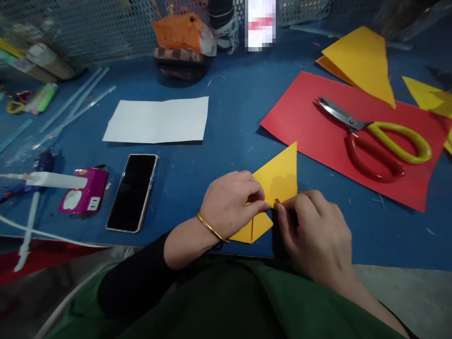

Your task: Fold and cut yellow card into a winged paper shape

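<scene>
A folded piece of yellow paper (278, 176) lies at the front edge of the blue table, one pointed part rising away from me and a smaller folded part toward me. My left hand (235, 202), with a gold bangle at the wrist, pinches the paper near its middle from the left. From the right, my right hand (316, 230) pinches the same paper between thumb and index finger, close to the left fingertips. The fingers partly hide the folds between them.
Red-and-yellow-handled scissors (358, 126) rest on red paper (296, 106) at right, beside more folded yellow paper (363, 61). White paper (157, 120), a phone (133, 193), a magenta adapter (84, 190) and a glue gun (44, 162) lie left. An orange pouch (180, 33) sits behind.
</scene>
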A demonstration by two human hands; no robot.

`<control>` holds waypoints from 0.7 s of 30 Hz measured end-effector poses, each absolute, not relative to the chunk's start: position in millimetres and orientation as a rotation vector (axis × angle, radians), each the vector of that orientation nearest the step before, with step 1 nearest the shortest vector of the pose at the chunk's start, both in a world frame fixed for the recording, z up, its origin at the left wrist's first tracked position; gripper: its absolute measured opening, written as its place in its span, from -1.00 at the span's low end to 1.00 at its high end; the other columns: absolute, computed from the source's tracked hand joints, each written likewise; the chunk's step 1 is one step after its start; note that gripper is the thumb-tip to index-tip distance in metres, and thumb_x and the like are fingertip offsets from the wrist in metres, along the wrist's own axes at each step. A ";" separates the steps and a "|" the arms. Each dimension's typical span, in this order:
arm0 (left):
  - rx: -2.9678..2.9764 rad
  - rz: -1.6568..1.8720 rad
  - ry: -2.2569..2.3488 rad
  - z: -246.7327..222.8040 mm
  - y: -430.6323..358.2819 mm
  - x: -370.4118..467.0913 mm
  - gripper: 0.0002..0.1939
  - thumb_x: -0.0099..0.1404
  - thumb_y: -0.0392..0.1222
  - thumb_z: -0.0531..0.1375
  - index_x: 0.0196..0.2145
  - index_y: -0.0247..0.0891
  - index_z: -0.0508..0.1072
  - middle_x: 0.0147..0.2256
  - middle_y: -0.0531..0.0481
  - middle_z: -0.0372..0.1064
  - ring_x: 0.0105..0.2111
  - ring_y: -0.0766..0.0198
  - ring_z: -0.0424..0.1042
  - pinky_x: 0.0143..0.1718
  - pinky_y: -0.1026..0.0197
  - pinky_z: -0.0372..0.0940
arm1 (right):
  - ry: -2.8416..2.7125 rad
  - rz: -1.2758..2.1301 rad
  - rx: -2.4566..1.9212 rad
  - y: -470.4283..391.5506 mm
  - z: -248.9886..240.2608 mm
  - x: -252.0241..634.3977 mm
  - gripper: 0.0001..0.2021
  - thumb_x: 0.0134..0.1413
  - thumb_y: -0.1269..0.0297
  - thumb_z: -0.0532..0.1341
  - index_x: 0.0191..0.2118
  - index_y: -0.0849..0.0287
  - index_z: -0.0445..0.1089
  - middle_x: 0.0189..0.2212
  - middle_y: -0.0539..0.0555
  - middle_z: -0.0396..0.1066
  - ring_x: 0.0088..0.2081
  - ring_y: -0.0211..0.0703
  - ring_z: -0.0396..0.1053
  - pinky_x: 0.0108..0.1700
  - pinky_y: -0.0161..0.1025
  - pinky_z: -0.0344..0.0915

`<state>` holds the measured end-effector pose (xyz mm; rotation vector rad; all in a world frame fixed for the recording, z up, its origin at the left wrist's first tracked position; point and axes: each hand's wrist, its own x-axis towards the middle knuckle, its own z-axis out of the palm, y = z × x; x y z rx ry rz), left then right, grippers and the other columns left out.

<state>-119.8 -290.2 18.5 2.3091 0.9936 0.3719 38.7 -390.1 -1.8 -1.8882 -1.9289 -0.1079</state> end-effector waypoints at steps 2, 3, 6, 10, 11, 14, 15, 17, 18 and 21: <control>2.298 0.370 0.998 19.4 -290.2 -119.4 -0.83 0.21 -0.15 0.40 -0.46 -0.23 0.54 -0.38 0.07 0.44 -0.32 0.28 0.38 -0.34 0.22 0.18 | -1.944 -0.129 -1.884 -389.5 -1.3 39.5 -0.80 0.31 0.27 0.14 -0.39 0.12 0.26 -0.45 0.03 0.28 -0.42 -0.13 0.19 -0.33 -0.16 0.09; 2.290 0.368 0.996 19.9 -290.1 -119.2 -0.84 0.21 -0.16 0.40 -0.46 -0.23 0.55 -0.38 0.07 0.44 -0.32 0.27 0.38 -0.33 0.22 0.19 | -1.950 -0.137 -1.883 -389.2 -1.2 39.7 -0.80 0.31 0.27 0.14 -0.39 0.12 0.26 -0.45 0.03 0.28 -0.43 -0.13 0.19 -0.34 -0.16 0.09; 2.263 0.359 0.996 21.2 -289.9 -118.7 -0.85 0.22 -0.17 0.39 -0.46 -0.23 0.55 -0.37 0.07 0.44 -0.31 0.26 0.38 -0.31 0.20 0.21 | -1.959 -0.150 -1.896 -388.6 -1.2 40.0 -0.79 0.31 0.25 0.15 -0.40 0.12 0.25 -0.46 0.03 0.28 -0.43 -0.13 0.20 -0.34 -0.15 0.10; 2.261 0.336 0.999 22.1 -291.0 -118.4 -0.85 0.25 -0.21 0.36 -0.45 -0.25 0.52 -0.36 0.06 0.43 -0.30 0.25 0.36 -0.30 0.18 0.22 | -1.956 -0.164 -1.907 -388.9 -2.5 40.5 -0.77 0.31 0.22 0.15 -0.41 0.11 0.24 -0.47 0.02 0.26 -0.43 -0.13 0.20 -0.33 -0.16 0.10; 2.269 0.333 0.999 22.1 -291.4 -118.4 -0.86 0.25 -0.22 0.35 -0.45 -0.25 0.52 -0.36 0.06 0.42 -0.30 0.25 0.36 -0.30 0.18 0.21 | -1.955 -0.166 -1.906 -389.1 -2.9 40.8 -0.76 0.31 0.22 0.16 -0.41 0.11 0.23 -0.47 0.02 0.25 -0.43 -0.14 0.20 -0.33 -0.16 0.10; 2.295 0.334 0.994 21.4 -291.8 -118.0 -0.86 0.25 -0.24 0.35 -0.45 -0.25 0.49 -0.36 0.06 0.41 -0.32 0.25 0.33 -0.31 0.17 0.20 | -1.957 -0.176 -1.901 -389.4 -4.1 41.7 -0.76 0.31 0.21 0.16 -0.41 0.11 0.22 -0.48 0.01 0.25 -0.43 -0.15 0.20 -0.34 -0.16 0.09; 2.298 0.335 0.992 21.2 -291.9 -117.7 -0.85 0.24 -0.25 0.34 -0.46 -0.26 0.48 -0.37 0.06 0.40 -0.33 0.25 0.33 -0.31 0.17 0.19 | -1.959 -0.181 -1.903 -389.5 -4.3 42.0 -0.76 0.31 0.20 0.16 -0.41 0.10 0.22 -0.48 0.01 0.25 -0.43 -0.15 0.20 -0.34 -0.16 0.09; 2.297 0.336 0.995 21.2 -292.1 -116.8 -0.85 0.23 -0.27 0.34 -0.47 -0.26 0.46 -0.38 0.06 0.39 -0.34 0.26 0.32 -0.31 0.17 0.18 | -1.961 -0.189 -1.915 -389.4 -4.5 42.2 -0.75 0.31 0.19 0.16 -0.41 0.10 0.22 -0.48 0.01 0.25 -0.43 -0.15 0.20 -0.33 -0.16 0.09; 2.295 0.334 0.998 21.4 -292.3 -116.1 -0.84 0.22 -0.28 0.34 -0.48 -0.26 0.45 -0.39 0.07 0.38 -0.34 0.26 0.31 -0.31 0.17 0.17 | -1.963 -0.189 -1.924 -389.3 -4.4 42.2 -0.75 0.31 0.18 0.15 -0.41 0.10 0.22 -0.48 0.01 0.25 -0.43 -0.14 0.21 -0.33 -0.15 0.09; 2.302 0.322 1.013 22.4 -292.7 -114.0 -0.83 0.21 -0.32 0.32 -0.50 -0.26 0.41 -0.41 0.07 0.35 -0.37 0.27 0.29 -0.33 0.17 0.16 | -1.970 -0.187 -1.939 -389.1 -3.9 42.1 -0.75 0.31 0.18 0.15 -0.41 0.10 0.21 -0.48 0.00 0.24 -0.41 -0.14 0.22 -0.29 -0.14 0.10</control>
